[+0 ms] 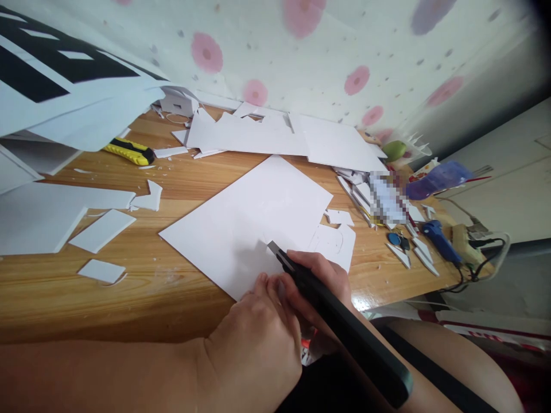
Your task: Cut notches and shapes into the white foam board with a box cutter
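Observation:
A large white board (245, 212) lies turned cornerwise on the wooden table. My right hand (322, 281) is closed around a black utility knife (340, 321), whose short blade points up and left, over the board. Close against it, my left hand (262, 327) rests on the board's near edge, fingers bent and pressed together; whether they pinch the board's edge is hidden. A smaller white piece with faint drawn lines (333, 244) lies partly beside the board, to the right.
A yellow cutter (131, 151) lies back left, near white offcuts (103, 230). Long white boards (253, 133) line the back by the patterned curtain. Scraps, a blue glue gun (441, 241) and a power strip (467, 246) with cables occupy the right.

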A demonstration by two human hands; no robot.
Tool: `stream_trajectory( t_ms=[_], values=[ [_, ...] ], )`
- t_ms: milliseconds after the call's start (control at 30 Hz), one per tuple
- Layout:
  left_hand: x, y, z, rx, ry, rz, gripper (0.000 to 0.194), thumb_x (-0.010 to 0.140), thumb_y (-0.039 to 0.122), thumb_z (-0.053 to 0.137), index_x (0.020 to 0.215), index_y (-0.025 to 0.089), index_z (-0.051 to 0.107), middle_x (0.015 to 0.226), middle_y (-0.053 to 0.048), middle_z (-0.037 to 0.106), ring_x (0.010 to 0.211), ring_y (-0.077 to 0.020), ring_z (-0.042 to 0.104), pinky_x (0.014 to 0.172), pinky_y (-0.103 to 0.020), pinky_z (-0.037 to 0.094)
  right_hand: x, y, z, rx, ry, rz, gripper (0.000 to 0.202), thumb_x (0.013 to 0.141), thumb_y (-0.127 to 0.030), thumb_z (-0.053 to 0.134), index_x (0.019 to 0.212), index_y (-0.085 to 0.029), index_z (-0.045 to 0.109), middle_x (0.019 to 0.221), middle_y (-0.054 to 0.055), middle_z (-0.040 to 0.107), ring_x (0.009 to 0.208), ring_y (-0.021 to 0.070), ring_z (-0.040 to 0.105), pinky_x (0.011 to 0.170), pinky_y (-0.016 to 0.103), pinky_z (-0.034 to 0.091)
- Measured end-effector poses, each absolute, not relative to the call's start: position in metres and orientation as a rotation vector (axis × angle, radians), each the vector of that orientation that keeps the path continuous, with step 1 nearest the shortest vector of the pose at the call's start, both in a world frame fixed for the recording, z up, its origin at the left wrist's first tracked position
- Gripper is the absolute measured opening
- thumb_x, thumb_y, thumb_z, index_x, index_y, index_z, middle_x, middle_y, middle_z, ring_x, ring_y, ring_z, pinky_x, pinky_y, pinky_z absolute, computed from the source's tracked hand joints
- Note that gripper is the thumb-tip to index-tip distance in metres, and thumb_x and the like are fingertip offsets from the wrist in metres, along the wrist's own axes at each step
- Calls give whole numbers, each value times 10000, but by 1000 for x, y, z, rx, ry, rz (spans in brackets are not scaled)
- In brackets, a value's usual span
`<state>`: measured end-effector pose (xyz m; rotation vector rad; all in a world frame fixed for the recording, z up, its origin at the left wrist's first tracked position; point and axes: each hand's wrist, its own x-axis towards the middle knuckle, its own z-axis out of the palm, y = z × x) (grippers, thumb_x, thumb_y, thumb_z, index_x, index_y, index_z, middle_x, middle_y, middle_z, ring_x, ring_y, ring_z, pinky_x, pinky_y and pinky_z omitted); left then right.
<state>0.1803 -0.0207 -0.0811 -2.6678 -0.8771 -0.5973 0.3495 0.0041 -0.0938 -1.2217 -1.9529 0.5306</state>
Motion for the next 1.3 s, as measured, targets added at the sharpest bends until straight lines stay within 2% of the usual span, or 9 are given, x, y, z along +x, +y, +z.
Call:
stream_trajectory(
  t_ms=[100,267,500,633,733,900,1100,1167,1300],
  values=[
    [181,-22,-78,-2667,-878,-614,347,608,189,723,923,74,813,960,-237,813,795,-395,806,618,-416,608,352,2,-98,-1196,-1959,530,326,885,-217,729,1197,-261,645,764,-24,723,521,131,626,496,267,540],
    [181,-20,-77,-2640,-834,-656,380,553,236,747,867,31,815,900,-276,796,743,-397,799,562,-402,584,352,-1,-96,-1166,-1958,479,291,890,-208,726,1163,-267,643,737,-38,715,521,124,637,507,251,543],
    [179,-20,-80,-2626,-796,-579,419,555,308,780,860,24,819,929,-305,783,770,-427,799,568,-423,577,354,-4,-92,-1158,-1970,465,259,893,-219,723,1138,-268,651,730,-27,735,541,152,678,513,275,562],
    [180,-24,-85,-2617,-818,-543,386,585,287,753,880,51,829,956,-288,789,802,-413,803,590,-415,570,358,-8,-93,-1141,-1967,480,289,884,-181,725,1149,-271,653,710,-41,718,507,135,641,488,263,534],
    [181,-24,-89,-2598,-879,-582,400,574,278,757,893,48,828,985,-311,780,838,-439,802,577,-418,556,361,-10,-95,-1175,-1956,509,286,879,-188,733,1144,-273,668,746,-29,747,538,143,667,515,270,555],
    [177,-22,-87,-2629,-822,-523,349,660,310,752,889,58,827,978,-330,768,841,-440,808,584,-415,575,356,-1,-97,-1351,-1670,584,205,882,-267,745,1084,-284,709,808,-22,799,618,153,731,573,262,590],
    [177,-25,-89,-2710,-794,-500,467,689,405,831,937,9,827,970,-364,759,865,-518,789,636,-506,621,336,25,-87,-1362,-1679,669,219,862,-278,742,1077,-255,706,734,-31,750,571,138,675,544,252,568],
    [179,-27,-92,-2777,-784,-421,469,770,403,810,996,-7,822,1015,-381,748,925,-536,782,682,-540,632,333,28,-86,-1357,-1708,657,214,865,-270,726,1077,-255,698,716,-34,736,559,136,663,536,252,563],
    [183,-31,-97,-2883,-833,-176,403,941,308,640,1153,2,794,1148,-380,725,1089,-518,758,804,-579,635,332,27,-90,-1355,-1714,638,217,874,-287,724,1088,-262,698,709,-34,731,548,138,659,513,253,550]
  ],
)
